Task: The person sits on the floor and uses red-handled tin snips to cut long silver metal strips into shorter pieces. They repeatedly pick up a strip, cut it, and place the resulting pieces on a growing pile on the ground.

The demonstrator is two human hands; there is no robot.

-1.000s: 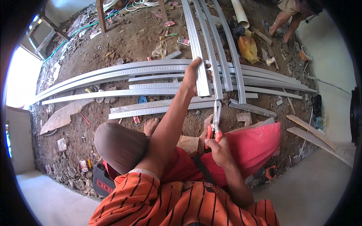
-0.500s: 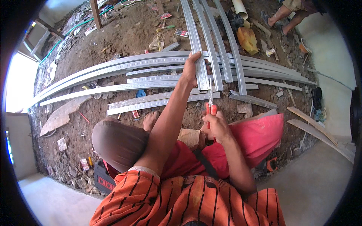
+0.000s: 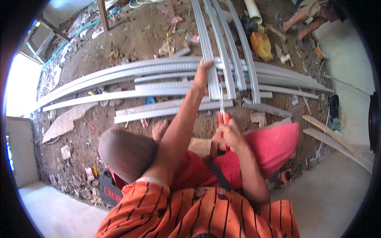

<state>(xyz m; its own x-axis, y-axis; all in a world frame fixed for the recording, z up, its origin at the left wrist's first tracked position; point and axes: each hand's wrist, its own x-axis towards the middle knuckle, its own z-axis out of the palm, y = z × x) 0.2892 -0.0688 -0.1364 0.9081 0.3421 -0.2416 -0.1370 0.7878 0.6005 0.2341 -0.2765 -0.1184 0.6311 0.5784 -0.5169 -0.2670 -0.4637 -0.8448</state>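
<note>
My left hand (image 3: 201, 77) is wrapped round the leftmost of several long grey metal channels (image 3: 204, 41), close to its near end. In my right hand (image 3: 233, 135), closed round the red handles, is a pair of tin snips (image 3: 222, 108). The blades point away from me and lie at the right edge of that channel's near end, beside the neighbouring channel. Whether the jaws are on the metal cannot be made out.
More metal channels (image 3: 103, 74) lie crosswise under these. Boards (image 3: 329, 130) rest at the right, a yellow bag (image 3: 261, 45) and a pipe (image 3: 253, 11) farther off. Another person's legs (image 3: 303, 24) show at the far right. A black toolbox (image 3: 109, 189) sits near left.
The view has shifted a little, so hands and channels sit slightly lower in the picture. Both hands keep their hold, and the snips stay at the channel's end.
</note>
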